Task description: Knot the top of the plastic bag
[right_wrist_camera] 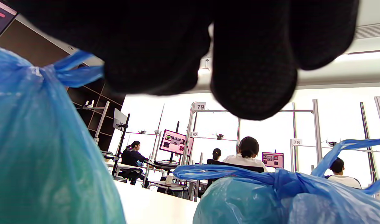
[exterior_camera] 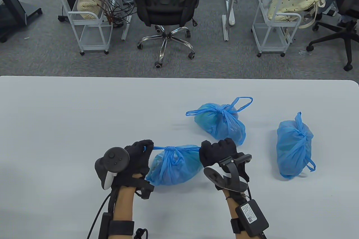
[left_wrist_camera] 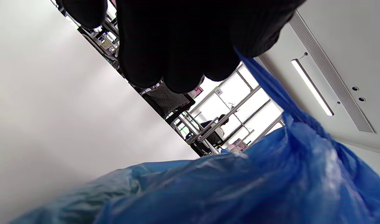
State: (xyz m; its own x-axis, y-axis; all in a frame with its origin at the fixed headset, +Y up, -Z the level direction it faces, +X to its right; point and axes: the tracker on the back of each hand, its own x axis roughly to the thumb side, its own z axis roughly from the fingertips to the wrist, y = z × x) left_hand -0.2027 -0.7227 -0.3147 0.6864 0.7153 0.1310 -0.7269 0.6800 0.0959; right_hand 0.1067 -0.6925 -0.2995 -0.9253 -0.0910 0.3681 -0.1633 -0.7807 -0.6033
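Note:
A filled blue plastic bag (exterior_camera: 172, 167) lies on the white table (exterior_camera: 70, 115) between my two gloved hands, its top drawn into a knot (exterior_camera: 170, 149). My left hand (exterior_camera: 140, 152) pinches the left handle strip (exterior_camera: 157, 147), pulled taut sideways. My right hand (exterior_camera: 217, 152) is curled round the right handle strip (exterior_camera: 193, 147) at the other side of the knot. In the left wrist view the bag (left_wrist_camera: 239, 183) fills the bottom and a blue strip (left_wrist_camera: 264, 90) runs up into my curled fingers (left_wrist_camera: 177, 40). The right wrist view shows the bag (right_wrist_camera: 43, 149) at the left, its strip (right_wrist_camera: 78, 73) going into my fist.
Two more knotted blue bags lie on the table: one (exterior_camera: 221, 122) just beyond my right hand, also seen in the right wrist view as a bag (right_wrist_camera: 286, 199), another (exterior_camera: 294, 146) at the far right. Beyond the table's far edge stand an office chair (exterior_camera: 165, 6) and white carts (exterior_camera: 87, 20).

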